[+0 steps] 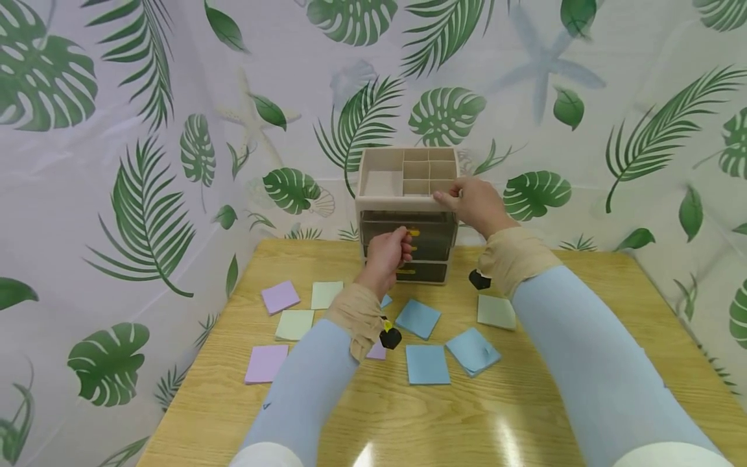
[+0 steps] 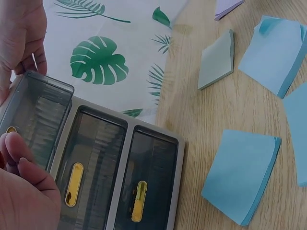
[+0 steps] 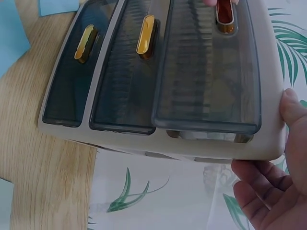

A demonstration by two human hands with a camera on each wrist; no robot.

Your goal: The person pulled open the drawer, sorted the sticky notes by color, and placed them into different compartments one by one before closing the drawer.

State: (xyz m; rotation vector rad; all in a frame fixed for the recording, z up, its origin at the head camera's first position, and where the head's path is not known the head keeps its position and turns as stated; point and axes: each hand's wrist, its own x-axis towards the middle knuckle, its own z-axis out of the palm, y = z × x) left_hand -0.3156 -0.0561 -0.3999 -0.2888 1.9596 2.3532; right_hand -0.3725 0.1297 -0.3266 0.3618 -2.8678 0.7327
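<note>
Left hand: I see its fingers pinching the yellow handle of the top drawer, which stands slightly out from the 2 beneath. Right hand: grasping the organizer at its top right corner. Organizer stands at 12 o'clock on the wooden table; sticky-note pads lie at 6 o'clock of it. Risk, in my judgement: the light cabinet tips forward if the right hand's hold slackens.
</note>
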